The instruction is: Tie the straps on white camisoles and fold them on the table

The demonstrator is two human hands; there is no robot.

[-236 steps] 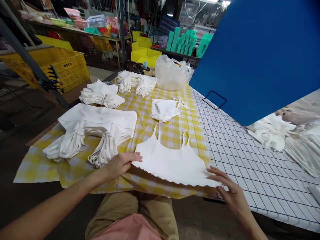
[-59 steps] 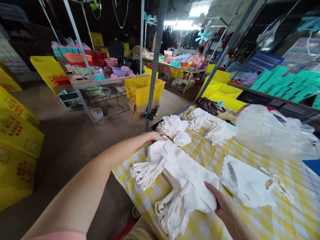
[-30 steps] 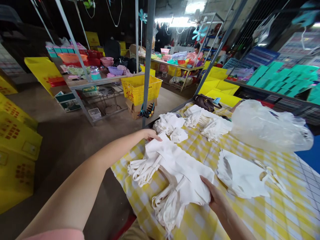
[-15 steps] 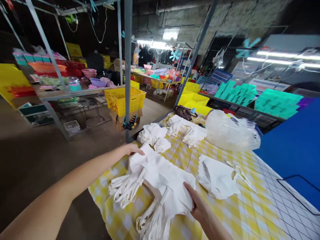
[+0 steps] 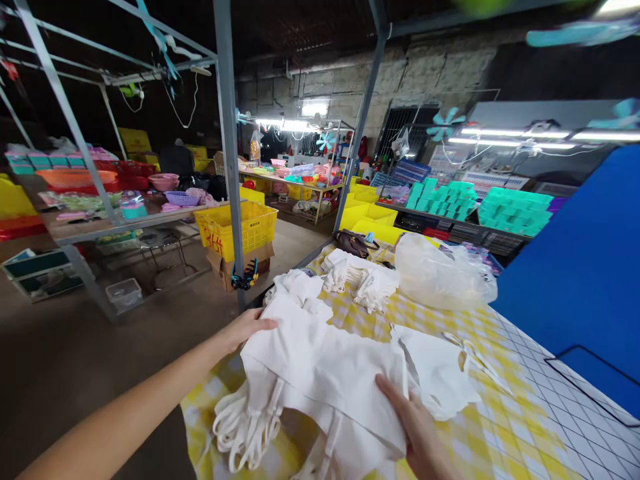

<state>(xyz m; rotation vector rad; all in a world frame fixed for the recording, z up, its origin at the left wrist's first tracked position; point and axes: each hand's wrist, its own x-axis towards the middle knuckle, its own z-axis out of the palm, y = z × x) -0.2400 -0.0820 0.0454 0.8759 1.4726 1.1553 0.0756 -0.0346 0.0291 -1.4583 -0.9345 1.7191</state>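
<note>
1. Leftmost, the yellow crate [image 5: 239, 228] sits on a cardboard box [image 5: 239, 261] on the floor, well apart from my table and beyond a grey post [image 5: 229, 167].

2. Next, my left hand [image 5: 249, 327] lies flat, fingers loosely spread, on the far left corner of the stack of white tops [image 5: 320, 363]. It presses rather than pinches; I cannot tell whether the thumb is tucked under the edge.

3. Since half a second ago the stack has slid toward me on the checked cloth [image 5: 480, 407]. Its straps [image 5: 245, 427] now hang near the table's near edge, bunched below the stack's left side.

4. My right hand [image 5: 417, 430] rests on the stack's near right corner, fingers extended on top. Whether it grips from beneath is hidden by the fabric.

5. Both hands have kept their corners throughout the pull, so I judge the stack is being drawn in as one bundle, edges roughly square.

6. Just right of the stack lies a single white top [image 5: 440, 373], its edge touching or slightly under the stack.

7. Farther back are two smaller white piles [image 5: 360, 280], then a clear plastic bag [image 5: 443, 273].

8. Rightmost, a blue board [image 5: 580, 267] leans over the gridded mat [image 5: 565, 413].
</note>
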